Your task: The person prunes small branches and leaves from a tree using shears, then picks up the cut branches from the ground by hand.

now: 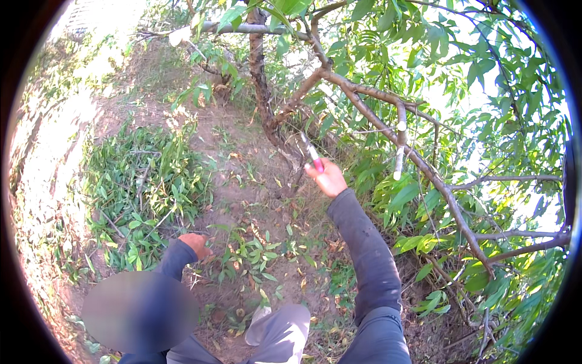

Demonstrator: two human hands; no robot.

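My right hand (329, 178) is closed around the pink-and-white handle of a slim hand tool (313, 153), possibly a pruning saw or knife. Its far end points up and left, in front of the base of a tree trunk (277, 132). Lower left, my left hand (195, 245) hangs over the ground beside a heap of cut leafy twigs (145, 182); whether its fingers hold anything is unclear. A leafy sprig (254, 250) lies on the soil to the right of that hand.
A forked tree limb (382, 123) stretches from the trunk to the right, with a cut stub (399, 159) pointing down. Another branch (254, 28) crosses the top. Dense foliage fills the right side. My shoe (257, 325) stands on leaf-strewn soil.
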